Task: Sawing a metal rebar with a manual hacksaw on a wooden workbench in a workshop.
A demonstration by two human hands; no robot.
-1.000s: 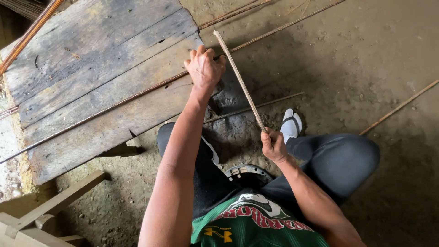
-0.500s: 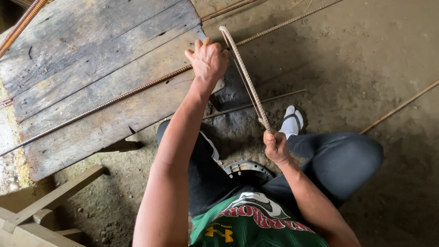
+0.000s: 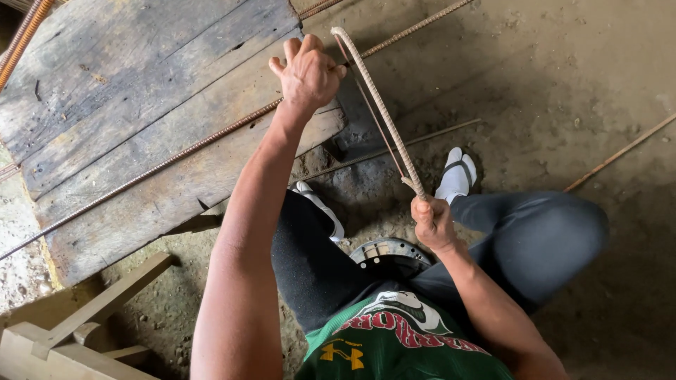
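Observation:
My left hand grips a thin rusty steel rod where it reaches the right edge of a worn wooden bench top. My right hand holds the lower end of a thick ribbed steel bar that rises toward the left hand and curves at its top. I am seated, with dark trousers, white sandals and a green shirt in view below.
More thin rods lie on the dirt floor, one under the bar, one at the right, and an orange pair at the top left. A round metal disc sits between my knees. A wooden frame stands at the bottom left.
My left hand has moved up and to the right along the bench edge. The ribbed bar's top end has swung rightward and now stands steeper, and my right hand has lowered slightly.

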